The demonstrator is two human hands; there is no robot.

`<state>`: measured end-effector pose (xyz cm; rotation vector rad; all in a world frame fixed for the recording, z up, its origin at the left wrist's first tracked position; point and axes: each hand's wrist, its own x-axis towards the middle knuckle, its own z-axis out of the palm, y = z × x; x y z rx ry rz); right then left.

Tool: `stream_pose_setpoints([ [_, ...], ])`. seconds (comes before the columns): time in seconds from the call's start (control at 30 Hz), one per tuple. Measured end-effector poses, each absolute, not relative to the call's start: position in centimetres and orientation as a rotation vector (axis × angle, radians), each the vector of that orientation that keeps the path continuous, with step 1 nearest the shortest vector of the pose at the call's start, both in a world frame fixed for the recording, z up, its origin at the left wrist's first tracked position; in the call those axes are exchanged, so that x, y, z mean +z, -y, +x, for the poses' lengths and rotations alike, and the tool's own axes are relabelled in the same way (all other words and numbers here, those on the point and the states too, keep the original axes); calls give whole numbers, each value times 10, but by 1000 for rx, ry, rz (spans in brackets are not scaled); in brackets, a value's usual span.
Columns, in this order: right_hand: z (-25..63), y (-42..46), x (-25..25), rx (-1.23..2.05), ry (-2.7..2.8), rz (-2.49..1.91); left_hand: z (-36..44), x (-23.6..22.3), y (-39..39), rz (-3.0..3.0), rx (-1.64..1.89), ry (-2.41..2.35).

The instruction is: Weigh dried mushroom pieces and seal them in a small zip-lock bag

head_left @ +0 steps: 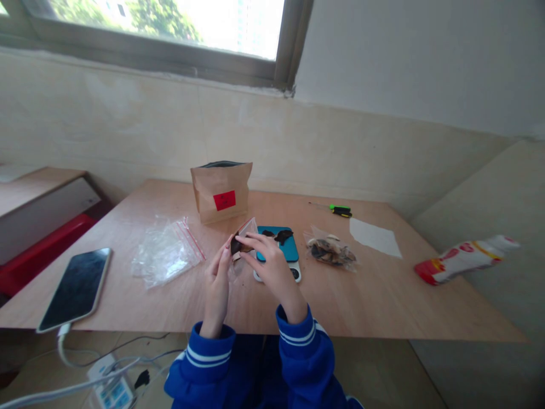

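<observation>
My left hand (218, 278) and my right hand (268, 262) meet above the table's near edge, both pinching a small clear zip bag (243, 238) with dark pieces inside. Just behind the hands sits a small scale with a blue top (286, 251); a few dark pieces (279, 234) lie on it. To the right of the scale lies a filled clear bag (331, 251) of dark and pale pieces. Behind the hands an open brown paper pouch (221, 191) with a red label stands upright.
A pile of empty clear zip bags (164, 251) lies left of my hands. A phone (76, 288) on a cable rests at the wooden table's (374, 301) left corner. A green-handled screwdriver (339, 211), a white paper sheet (374, 236) and a red-and-white packet (462, 259) lie to the right.
</observation>
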<state>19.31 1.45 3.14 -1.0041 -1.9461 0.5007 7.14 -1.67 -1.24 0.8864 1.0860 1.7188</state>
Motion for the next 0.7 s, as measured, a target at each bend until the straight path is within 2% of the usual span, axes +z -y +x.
stream_pose_setpoints([
  [0.13,196,-11,33,626,1960,-911,74,-10,15,902,1712,-1081],
  [0.33,217,-20,35,453,1820,-1075,73,-8,16,897,1679,-1107],
  [0.57,243,-75,-16,313,2001,-1560,77,10,10,876,1672,-1103],
  [0.7,248,-88,-34,358,2043,-1530,80,19,4,872,1685,-1087],
])
